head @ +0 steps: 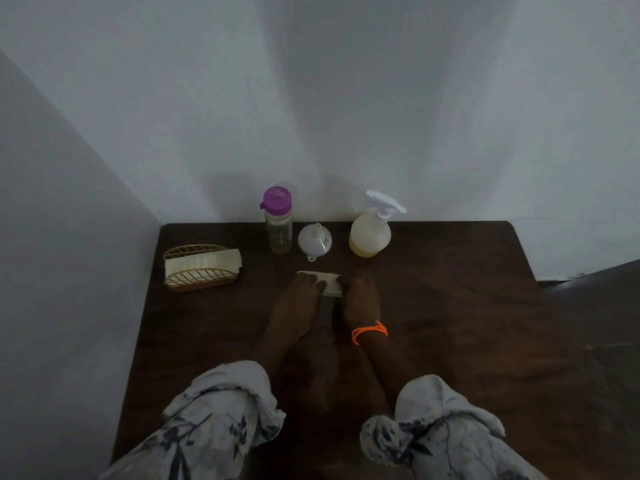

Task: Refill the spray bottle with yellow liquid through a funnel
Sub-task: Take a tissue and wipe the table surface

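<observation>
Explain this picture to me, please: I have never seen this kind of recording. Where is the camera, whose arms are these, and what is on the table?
The single camera sits on a person's head, looking down at their own arms. Both hands, left hand and right hand, touch a folded white tissue on the dark wooden table. Behind it stand an apparently empty clear bottle with a purple cap, an upturned white funnel and a spray bottle holding some yellow liquid. At left is a wire napkin holder.

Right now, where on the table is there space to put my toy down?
The widest bare patch is the right side of the table, right of the spray bottle and right hand. Another lies in front of the napkin holder. The back middle is crowded: purple-capped bottle, funnel, spray bottle.
</observation>
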A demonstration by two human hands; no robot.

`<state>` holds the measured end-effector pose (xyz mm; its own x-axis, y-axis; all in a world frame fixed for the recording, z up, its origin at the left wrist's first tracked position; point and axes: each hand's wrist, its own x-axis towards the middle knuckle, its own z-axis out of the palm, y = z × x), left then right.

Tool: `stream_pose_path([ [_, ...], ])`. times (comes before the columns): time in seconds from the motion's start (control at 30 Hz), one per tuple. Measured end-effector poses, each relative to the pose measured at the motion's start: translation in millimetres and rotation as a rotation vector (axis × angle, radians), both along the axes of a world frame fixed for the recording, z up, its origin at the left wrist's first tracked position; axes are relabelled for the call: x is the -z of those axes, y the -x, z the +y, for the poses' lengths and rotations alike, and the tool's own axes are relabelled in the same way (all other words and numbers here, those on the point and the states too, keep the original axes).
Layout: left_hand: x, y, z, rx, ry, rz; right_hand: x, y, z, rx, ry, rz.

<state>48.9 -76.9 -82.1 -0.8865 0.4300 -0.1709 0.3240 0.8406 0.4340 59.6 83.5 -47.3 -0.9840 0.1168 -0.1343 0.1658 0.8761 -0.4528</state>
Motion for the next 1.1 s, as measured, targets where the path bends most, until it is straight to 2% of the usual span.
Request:
stream_pose_path([
  [0.1,-4,4,10,0.002,0.035,-0.01,0,7,5,0.043,0.038,-0.003],
  [0.23,-8,8,13,-0.013,0.066,-0.009,1,17,-3,-0.033,0.042,0.047],
  [0.6,-17,14,-30,-0.159,0.059,-0.009,8,25,-50,-0.13,0.034,0.094],
  [0.83,-20,-12,-63,-0.147,0.06,0.003,7,1,-76,-0.204,0.012,0.049],
  [1.1,-26,-69,-77,-0.147,0.051,0.01,11,-59,-92,-0.126,0.086,0.073],
])
